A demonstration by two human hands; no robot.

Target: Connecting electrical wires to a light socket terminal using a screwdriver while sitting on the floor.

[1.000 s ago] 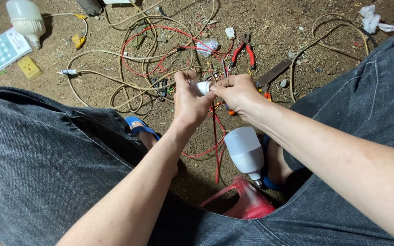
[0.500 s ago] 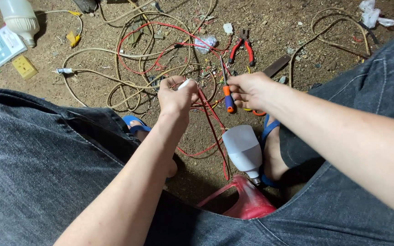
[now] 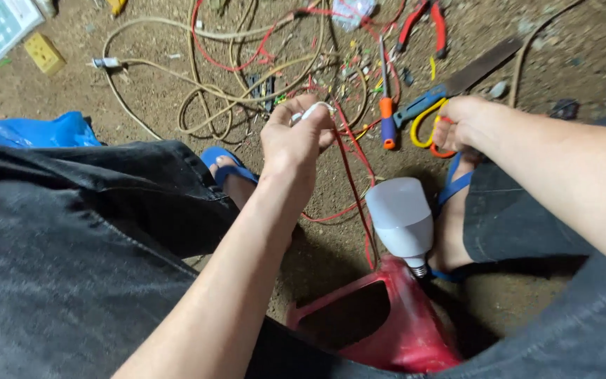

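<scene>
moved: hands have come apart since the earlier frames — right hand (image 3: 468, 123) dropped right onto the scissors (image 3: 426, 130); left hand (image 3: 296, 137) stayed centre.
left hand: pinched shut on small white part (image 3: 310, 111), red wire (image 3: 348, 175) trailing near from it.
right hand: fingers on scissors' yellow-orange loops — whether it grips, cannot tell.
progress: wire and part still in hand, ends look unjoined; cutting or stripping seems left.
counts: one bulb (image 3: 401, 217) near centre, one screwdriver (image 3: 386, 105), one red pliers (image 3: 426, 24) far right.
</scene>
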